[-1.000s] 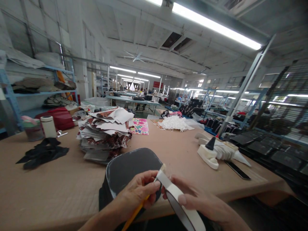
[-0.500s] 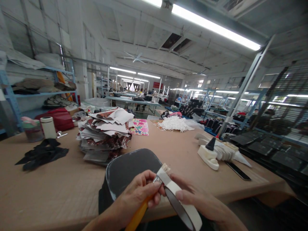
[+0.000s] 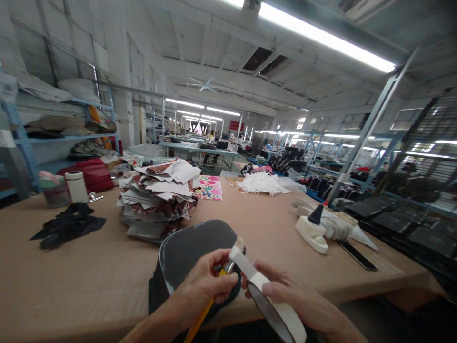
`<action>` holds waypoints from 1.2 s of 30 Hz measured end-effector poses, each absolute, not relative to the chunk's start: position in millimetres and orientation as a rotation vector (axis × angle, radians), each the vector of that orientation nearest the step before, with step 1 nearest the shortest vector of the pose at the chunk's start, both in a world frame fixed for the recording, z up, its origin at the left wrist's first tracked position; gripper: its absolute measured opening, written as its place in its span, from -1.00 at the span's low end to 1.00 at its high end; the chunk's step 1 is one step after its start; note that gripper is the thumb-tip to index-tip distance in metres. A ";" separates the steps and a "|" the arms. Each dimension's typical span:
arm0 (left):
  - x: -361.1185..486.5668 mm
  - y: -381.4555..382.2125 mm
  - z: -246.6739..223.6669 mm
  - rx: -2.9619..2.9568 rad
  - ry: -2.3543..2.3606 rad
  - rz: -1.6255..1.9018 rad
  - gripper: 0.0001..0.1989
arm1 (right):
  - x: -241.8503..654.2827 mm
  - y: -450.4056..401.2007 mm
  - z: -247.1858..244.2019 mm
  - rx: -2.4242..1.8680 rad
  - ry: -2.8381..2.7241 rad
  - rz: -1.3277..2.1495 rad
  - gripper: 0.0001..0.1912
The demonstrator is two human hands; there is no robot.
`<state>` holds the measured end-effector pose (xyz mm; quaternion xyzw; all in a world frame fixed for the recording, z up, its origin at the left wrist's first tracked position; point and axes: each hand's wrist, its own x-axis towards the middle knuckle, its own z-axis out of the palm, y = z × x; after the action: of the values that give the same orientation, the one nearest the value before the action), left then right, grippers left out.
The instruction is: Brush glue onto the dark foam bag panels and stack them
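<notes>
My left hand grips a paintbrush with a yellow handle, a metal ferrule and pale bristles pointing up and away. A strip of white tape runs from the brush head to the tape roll, which my right hand holds by its side. The strip lies against the brush near the bristles. Just behind my hands, on the table edge, sits a dark grey rounded fabric piece with whitish marks along its rim. My left forearm hides part of it.
A tall stack of cut sheets stands behind the fabric piece. Black cloth strips and a white bottle are on the left. On the right lie a cream tool with a black cone and a phone. White scraps lie farther back.
The left fingers have shifted on the brush, baring more of the ferrule. The tape's free end now wraps closer over the brush head. The view has moved slightly.
</notes>
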<state>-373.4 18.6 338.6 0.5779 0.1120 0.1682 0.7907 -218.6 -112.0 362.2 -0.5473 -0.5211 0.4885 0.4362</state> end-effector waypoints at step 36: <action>-379.3 31.0 338.3 0.923 0.215 0.301 -0.67 | -231.5 -82.2 361.9 -1.367 -1.354 1.218 -0.37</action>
<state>-379.3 31.0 338.3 0.4429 0.1033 0.1442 0.8789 -231.5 -82.2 361.9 -0.5449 -0.5399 0.4858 0.4190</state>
